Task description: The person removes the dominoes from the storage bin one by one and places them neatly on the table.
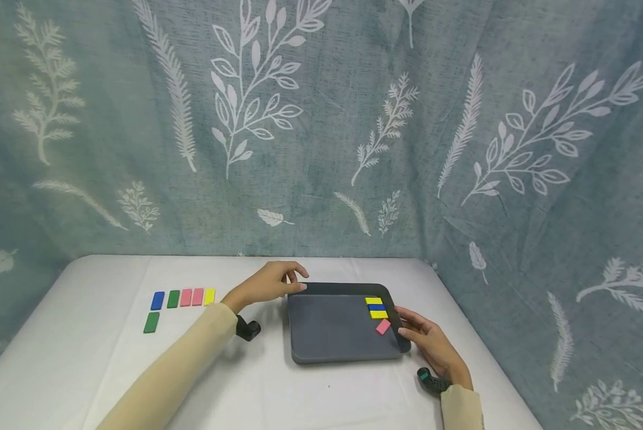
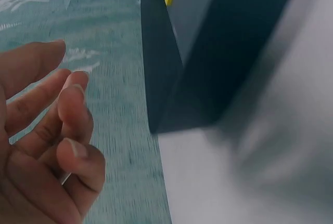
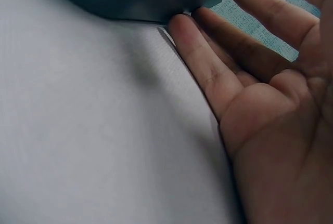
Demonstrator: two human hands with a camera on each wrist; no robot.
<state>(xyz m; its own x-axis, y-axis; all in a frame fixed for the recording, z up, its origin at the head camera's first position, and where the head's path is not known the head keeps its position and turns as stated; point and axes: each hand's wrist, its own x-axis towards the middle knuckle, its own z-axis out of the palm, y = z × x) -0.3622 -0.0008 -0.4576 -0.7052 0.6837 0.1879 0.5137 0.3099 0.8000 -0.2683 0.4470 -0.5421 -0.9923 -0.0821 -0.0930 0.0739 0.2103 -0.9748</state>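
Observation:
A dark grey rectangular tray (image 1: pixel 326 331) lies between both hands at the middle of the table. Inside it, near the right side, a blue tile (image 1: pixel 377 307) sits between two yellow tiles (image 1: pixel 378 315), and a pink tile (image 1: pixel 382 326) lies askew just in front. My right hand (image 1: pixel 431 343) grips the tray's right wall, thumb at the rim; in the right wrist view its fingertips (image 3: pixel 184 31) meet the tray's underside edge. At the back left corner is my left hand (image 1: pixel 267 282), fingers loosely bent, apart from the tray wall (image 2: pixel 161 63) in the left wrist view.
On the white table, left of the tray, stands a row of a blue tile (image 1: pixel 157 300), a green tile (image 1: pixel 173 299), two pink tiles (image 1: pixel 197 297) and a yellow tile (image 1: pixel 209 297). Another green tile (image 1: pixel 151 322) lies in front. A patterned curtain (image 1: pixel 321 149) hangs behind.

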